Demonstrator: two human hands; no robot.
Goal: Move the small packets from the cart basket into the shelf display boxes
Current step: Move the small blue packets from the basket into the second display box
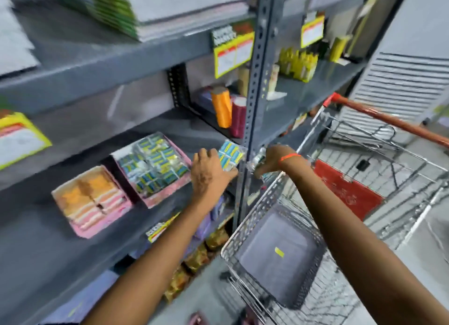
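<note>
**Nearly emptied: the last packets on their way to the shelf**

Seemingly little is left to move. The cart basket [274, 251], a perforated metal tray sitting in the wire shopping cart [379, 179], shows only one small yellow packet [279, 251] lying near the middle of its grey floor; the rest of that floor looks bare. On the grey shelf [31, 227], the blue-packet display box [155, 164] near the shelf's right end is already heaped, and the pink display box [90, 200] just to its left holds orange and pink stacks.

The left hand [209, 174] is closed around a bundle of blue-and-yellow packets [229, 155], held at the right edge of the blue-packet box, close to the upright post [255, 94]. The right hand [269, 160], an orange band at its wrist, grips something clear and crinkly just past the post, above the basket's far rim; blur hides what it is.

Judging by this, the held bundle goes into the heaped box, then the remaining yellow packet.
</note>
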